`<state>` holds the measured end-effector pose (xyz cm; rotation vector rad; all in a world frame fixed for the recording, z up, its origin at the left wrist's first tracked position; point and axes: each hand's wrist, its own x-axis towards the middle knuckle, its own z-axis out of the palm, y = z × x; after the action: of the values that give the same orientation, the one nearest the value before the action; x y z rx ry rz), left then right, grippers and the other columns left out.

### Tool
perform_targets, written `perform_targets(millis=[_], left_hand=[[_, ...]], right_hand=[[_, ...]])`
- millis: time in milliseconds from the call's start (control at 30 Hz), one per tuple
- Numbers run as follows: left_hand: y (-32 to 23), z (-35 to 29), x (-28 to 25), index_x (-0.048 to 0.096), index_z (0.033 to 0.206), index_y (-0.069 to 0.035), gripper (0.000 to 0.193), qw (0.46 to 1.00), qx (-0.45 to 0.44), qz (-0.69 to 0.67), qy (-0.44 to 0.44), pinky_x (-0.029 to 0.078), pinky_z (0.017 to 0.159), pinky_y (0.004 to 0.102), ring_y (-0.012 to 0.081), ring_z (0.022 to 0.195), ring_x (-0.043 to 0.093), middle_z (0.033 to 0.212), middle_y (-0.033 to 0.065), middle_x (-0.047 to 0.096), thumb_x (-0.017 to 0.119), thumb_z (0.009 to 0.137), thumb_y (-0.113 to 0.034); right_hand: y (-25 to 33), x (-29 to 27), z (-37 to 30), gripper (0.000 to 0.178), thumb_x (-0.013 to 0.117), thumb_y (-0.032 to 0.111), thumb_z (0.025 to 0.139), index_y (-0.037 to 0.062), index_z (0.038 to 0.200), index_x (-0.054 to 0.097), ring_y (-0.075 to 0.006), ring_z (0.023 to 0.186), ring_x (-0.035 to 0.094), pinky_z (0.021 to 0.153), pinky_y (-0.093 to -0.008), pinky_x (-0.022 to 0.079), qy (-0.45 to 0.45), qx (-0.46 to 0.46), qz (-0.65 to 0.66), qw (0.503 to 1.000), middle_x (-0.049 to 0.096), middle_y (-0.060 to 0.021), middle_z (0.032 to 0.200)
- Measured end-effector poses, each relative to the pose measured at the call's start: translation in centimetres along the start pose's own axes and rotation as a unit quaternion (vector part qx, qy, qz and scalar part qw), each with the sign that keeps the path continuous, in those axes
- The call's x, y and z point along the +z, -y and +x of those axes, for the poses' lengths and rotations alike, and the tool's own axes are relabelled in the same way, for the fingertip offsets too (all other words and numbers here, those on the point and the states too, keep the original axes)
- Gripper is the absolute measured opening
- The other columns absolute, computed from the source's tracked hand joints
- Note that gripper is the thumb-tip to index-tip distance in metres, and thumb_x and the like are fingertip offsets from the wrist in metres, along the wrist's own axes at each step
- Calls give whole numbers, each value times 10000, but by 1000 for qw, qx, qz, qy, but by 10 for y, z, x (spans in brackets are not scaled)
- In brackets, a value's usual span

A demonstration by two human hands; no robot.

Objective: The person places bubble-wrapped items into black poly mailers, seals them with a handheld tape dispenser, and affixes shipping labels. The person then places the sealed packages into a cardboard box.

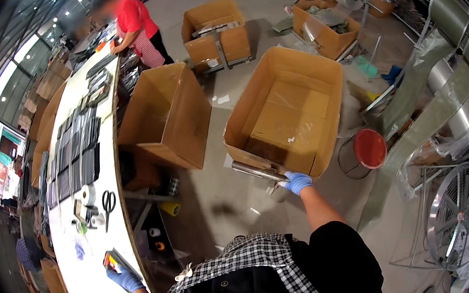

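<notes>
My right hand point(298, 183), in a blue glove, is closed round the end of a metal bar point(257, 172). The bar runs along the near side of a large cardboard box point(326, 122). Inside that box, only small white scraps show on the brown bottom. My left hand point(125, 279), also gloved in blue, is at the near end of a long white table point(113, 208). Its fingers are closed on a dark flat packet point(127, 264) with a red and yellow patch. Black-handled scissors point(108, 203) and tape rolls lie farther up the tabletop.
Rows of dark flat packets point(76, 154) cover the table's middle. Another tall cardboard box point(185, 118) stands beside it. A person in red point(136, 16) works at the far end. Right are a red-topped bin point(369, 148), hanging film rolls point(442, 77) and a floor fan point(459, 216).
</notes>
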<state>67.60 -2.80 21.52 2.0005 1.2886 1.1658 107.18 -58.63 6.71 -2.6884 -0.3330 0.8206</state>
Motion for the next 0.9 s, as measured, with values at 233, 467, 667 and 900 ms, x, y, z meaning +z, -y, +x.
perform_targets(millis=[233,467,667,900], left_hand=[[-27,-14,230,510,1246,1,443,970,2,-44,238,379,1053,342,244,1169,522,1229,125,560,500,820,120],[-162,-32,497,573,1187,-54,313,862,-107,-125,480,482,913,299,163,1000,597,1081,78,636,584,886,29],[-311,-57,643,581,1232,-33,343,740,36,-71,668,482,935,296,171,1040,610,1138,82,652,643,896,-63],[-319,-81,728,623,1177,-20,330,759,-164,66,627,512,870,295,159,960,644,1064,109,686,672,890,-176]], right_hand=[[-103,-138,77,516,626,554,825,210,1209,609,-312,1161,583,944,-499,458,-40,132,-102,985,617,-115,1262],[-154,-237,167,1149,642,755,704,187,1567,141,-379,1494,17,1173,-553,168,2,244,-144,959,59,-111,1631],[-208,-332,277,1113,731,742,593,200,1486,346,-388,1480,96,1136,-644,179,13,287,-164,944,209,-123,1589],[-281,-423,409,820,822,597,569,233,1260,574,-372,1444,213,1058,-698,279,-1,257,-174,951,425,-99,1425]])
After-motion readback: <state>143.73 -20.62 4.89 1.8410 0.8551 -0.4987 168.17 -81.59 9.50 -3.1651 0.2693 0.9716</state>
